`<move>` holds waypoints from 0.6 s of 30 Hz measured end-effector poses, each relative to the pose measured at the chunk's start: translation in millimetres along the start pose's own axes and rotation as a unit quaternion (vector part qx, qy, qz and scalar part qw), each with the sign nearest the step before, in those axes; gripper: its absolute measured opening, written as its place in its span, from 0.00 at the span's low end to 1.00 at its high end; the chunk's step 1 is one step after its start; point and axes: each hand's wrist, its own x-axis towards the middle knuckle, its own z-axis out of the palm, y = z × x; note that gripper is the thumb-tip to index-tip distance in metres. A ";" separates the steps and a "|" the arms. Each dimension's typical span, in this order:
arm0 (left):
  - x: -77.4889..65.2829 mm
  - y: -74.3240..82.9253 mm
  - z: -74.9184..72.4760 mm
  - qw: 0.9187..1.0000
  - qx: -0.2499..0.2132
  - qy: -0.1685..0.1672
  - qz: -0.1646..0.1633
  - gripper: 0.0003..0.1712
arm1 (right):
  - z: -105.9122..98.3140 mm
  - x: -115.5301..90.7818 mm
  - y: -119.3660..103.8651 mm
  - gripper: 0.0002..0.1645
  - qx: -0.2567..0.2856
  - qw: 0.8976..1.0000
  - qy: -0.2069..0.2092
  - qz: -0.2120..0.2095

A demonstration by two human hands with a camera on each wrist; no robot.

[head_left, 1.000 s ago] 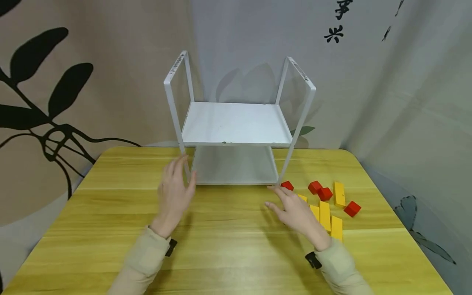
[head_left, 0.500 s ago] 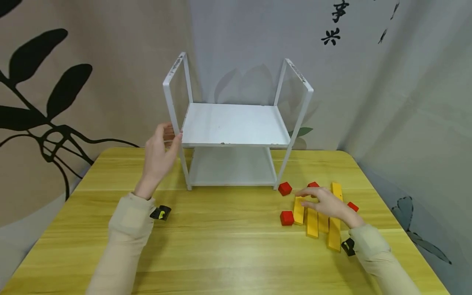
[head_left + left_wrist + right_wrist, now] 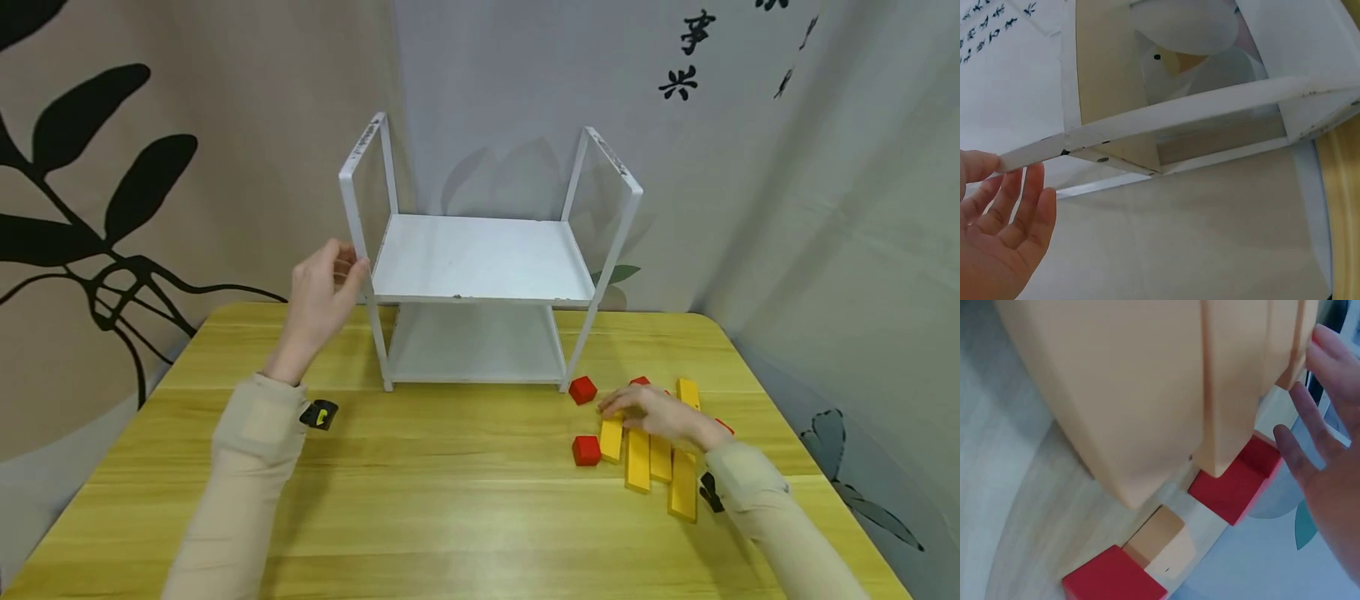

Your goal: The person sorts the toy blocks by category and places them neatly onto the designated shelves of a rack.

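In the head view my left hand (image 3: 318,296) pinches the front left post of a white two-tier shelf (image 3: 487,258). The left wrist view shows the thumb and fingertips of this hand (image 3: 1010,219) on opposite sides of the thin white post. My right hand (image 3: 652,412) is over the far ends of several yellow blocks (image 3: 638,461), fingertips by the leftmost one. In the right wrist view the fingers of this hand (image 3: 1335,419) are spread beside the yellow block ends; the thumb is hidden, so a pinch cannot be made out.
Two red cubes (image 3: 586,451) lie left of the yellow blocks; other red cubes are partly covered by the right hand. Everything stands on a wooden table (image 3: 465,500). A curtain (image 3: 487,83) hangs behind the shelf.
My left hand has gone up and left from beside the shelf's lower post to higher on it. My right hand has moved right, off the shelf's right foot, onto the yellow blocks.
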 end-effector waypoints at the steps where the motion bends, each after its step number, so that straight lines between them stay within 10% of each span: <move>1: 0.4 0.2 -0.5 1.000 0.002 -0.005 0.000 0.14 | -0.2 0.4 1.0 0.17 -0.006 1.000 0.002 -0.002; 18: 2.1 -0.9 -3.5 1.000 -0.004 -0.007 0.002 0.14 | -1.5 -1.4 15.1 0.15 -0.028 0.999 0.021 0.005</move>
